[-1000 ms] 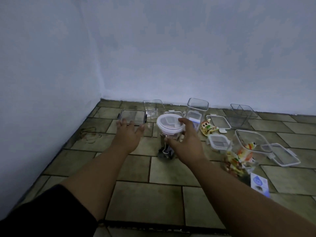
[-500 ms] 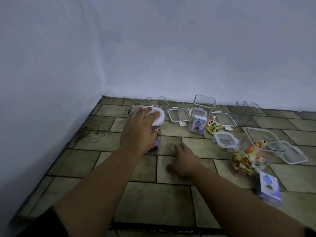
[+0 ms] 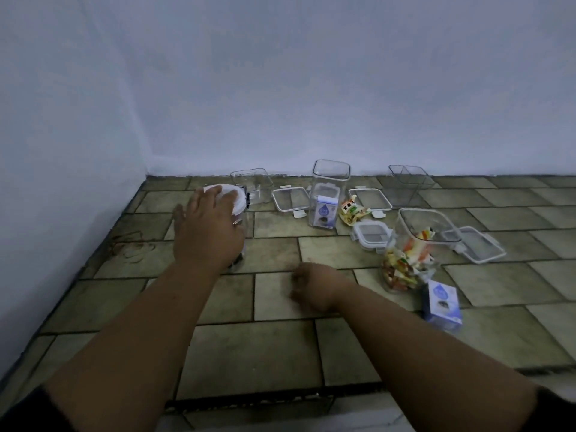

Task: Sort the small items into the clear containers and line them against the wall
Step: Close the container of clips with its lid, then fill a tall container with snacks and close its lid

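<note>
Head-worn camera looks forward and down at floor (image 3: 280, 338) by wall (image 3: 311, 88).

The left hand (image 3: 207, 235) lies across the white lid (image 3: 232, 198) of a jar (image 3: 241, 241). The right hand (image 3: 314, 286) rests curled on the floor (image 3: 280, 353). Near it, a container (image 3: 414, 244) holds colourful packets.

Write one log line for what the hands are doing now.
left hand: rests on lid | right hand: curled, on floor
</note>
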